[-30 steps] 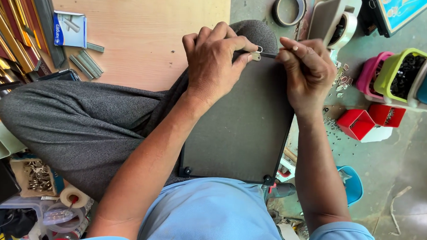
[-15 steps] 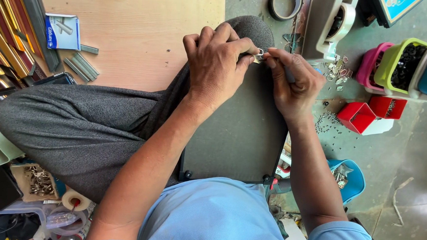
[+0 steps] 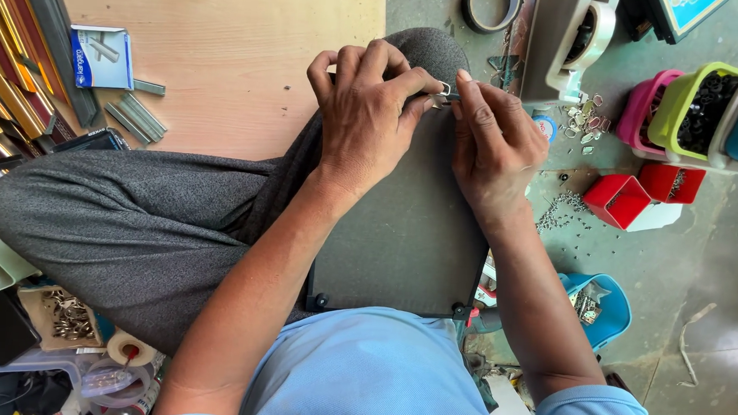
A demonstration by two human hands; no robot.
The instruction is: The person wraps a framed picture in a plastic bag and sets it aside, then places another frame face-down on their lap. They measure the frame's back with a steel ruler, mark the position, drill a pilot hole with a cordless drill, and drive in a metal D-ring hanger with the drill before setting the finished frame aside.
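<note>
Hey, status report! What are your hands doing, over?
Left hand pinching small metal clip at dark board top edge. Right hand pressing beside it. Nothing between them.

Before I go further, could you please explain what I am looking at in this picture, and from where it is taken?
The picture comes from a camera worn on a person's head, looking down at their own lap and hands. The person sits on the floor, in grey trousers and a light blue shirt. A dark grey board rests on the knee. The left hand presses on the board's top edge, and the right hand meets it there; together their fingers pinch a small metal clip. Around them lie a wooden panel, a blue box with staple strips, a tape roll, red trays, coloured bins and loose small metal parts.
</note>
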